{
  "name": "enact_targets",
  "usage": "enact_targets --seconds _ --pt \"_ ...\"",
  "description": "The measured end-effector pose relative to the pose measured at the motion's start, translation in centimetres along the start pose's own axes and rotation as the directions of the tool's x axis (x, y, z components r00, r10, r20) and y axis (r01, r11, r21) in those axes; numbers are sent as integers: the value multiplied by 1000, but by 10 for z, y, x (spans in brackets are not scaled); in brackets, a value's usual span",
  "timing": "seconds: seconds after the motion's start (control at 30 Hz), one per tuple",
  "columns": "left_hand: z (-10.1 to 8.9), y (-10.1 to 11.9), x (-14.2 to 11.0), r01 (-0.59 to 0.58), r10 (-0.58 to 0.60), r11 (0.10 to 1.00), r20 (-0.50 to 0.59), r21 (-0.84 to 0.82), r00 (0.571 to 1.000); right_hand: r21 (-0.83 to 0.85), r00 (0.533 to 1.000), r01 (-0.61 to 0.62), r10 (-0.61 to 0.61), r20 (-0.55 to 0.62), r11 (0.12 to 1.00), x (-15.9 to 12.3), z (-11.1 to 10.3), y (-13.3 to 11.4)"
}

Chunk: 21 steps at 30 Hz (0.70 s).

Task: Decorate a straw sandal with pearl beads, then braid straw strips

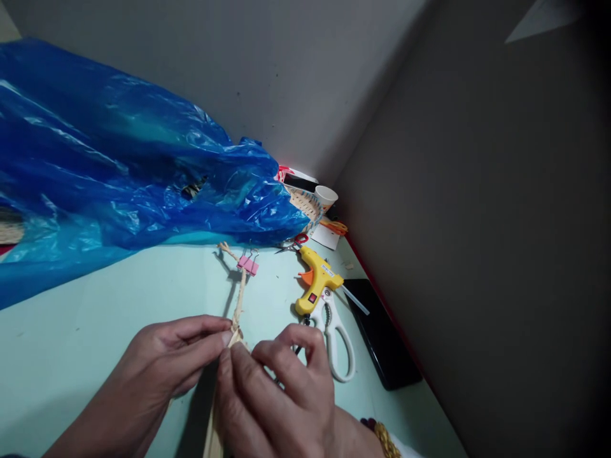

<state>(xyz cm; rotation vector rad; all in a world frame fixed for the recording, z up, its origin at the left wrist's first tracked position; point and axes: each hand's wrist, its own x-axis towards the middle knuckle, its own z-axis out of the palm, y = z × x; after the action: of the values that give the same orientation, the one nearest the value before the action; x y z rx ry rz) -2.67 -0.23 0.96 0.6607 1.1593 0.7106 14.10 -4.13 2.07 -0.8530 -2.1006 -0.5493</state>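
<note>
A pale braided cord of flat, straw-like strands (240, 298) runs up the table from between my hands. Near its far end a pink binder clip (248, 265) grips it. My left hand (176, 353) comes in from the left, thumb and forefinger pinching the braid at its lower end. Just beside it, my right hand (281, 388) is closed with its fingertips on the loose strands below the braid. Those strands hang down toward the bottom edge, partly hidden behind my right hand.
Right of the braid lie a yellow glue gun (315, 280), white-handled scissors (338, 346) and a black phone-like slab (382, 337). Blue plastic sheeting (119, 146) covers the back left. Behind stand a paper cup (326, 196), a woven basket (305, 203) and small red-handled scissors (300, 239). Grey walls meet at the corner.
</note>
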Motion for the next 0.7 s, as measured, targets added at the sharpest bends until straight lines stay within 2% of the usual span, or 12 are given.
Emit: enact_targets --seconds 0.13,0.3,0.4,0.47,0.5,0.57,0.63,0.67,0.7 --pt "-4 0 1 28 -28 998 -9 -50 1000 -17 1000 26 -26 0 1000 -3 6 -4" --pt "-2 1 -3 -3 5 998 31 -65 999 39 998 -51 53 -32 998 -2 12 -9" --pt "4 4 -8 -16 15 997 -20 -73 1000 171 988 -156 157 5 973 1 8 -8" --pt "7 6 -10 -20 19 997 -23 -68 1000 307 954 -300 282 101 903 6 -1 -4" --pt "7 7 -11 -14 13 998 -5 -58 1000 365 914 -406 363 183 838 9 -6 -1" --pt "7 7 -11 -9 9 1000 25 -24 1000 358 742 -666 530 411 655 15 -16 4" --pt "5 6 -10 -42 41 999 12 29 999 312 535 -835 534 655 453 19 -19 9" --pt "4 6 -10 -74 74 995 -4 65 997 298 463 -877 499 733 376 20 -18 10" --pt "3 6 -10 -110 113 988 -20 108 993 300 422 -900 463 779 316 20 -15 11"
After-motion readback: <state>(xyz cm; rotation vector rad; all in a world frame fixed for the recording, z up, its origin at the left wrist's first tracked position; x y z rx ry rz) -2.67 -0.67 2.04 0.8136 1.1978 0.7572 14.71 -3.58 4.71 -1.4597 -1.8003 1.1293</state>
